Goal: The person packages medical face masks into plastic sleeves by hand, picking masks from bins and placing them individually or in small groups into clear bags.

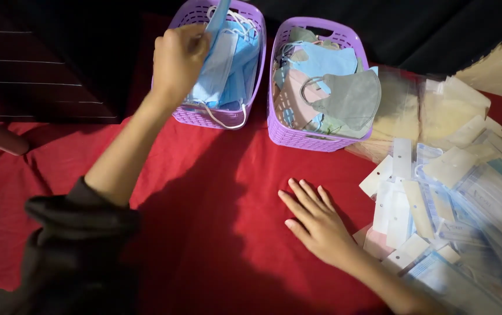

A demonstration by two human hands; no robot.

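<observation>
The red cloth point(216, 192) spreads under everything. At your right lies a broad heap of clear packets point(466, 198), many apparently not yet dealt with. Two purple baskets stand side by side at the far edge: the left basket point(204, 116) already holds a stack of blue masks, the right basket point(297, 137) mixed grey, pink and blue ones. Your left hand point(178, 58) is closed around a blue mask point(219, 14) over the left basket. Your right hand point(315, 221) lies flat and empty on the cloth, just beside the packets. Nothing blocks either basket.
</observation>
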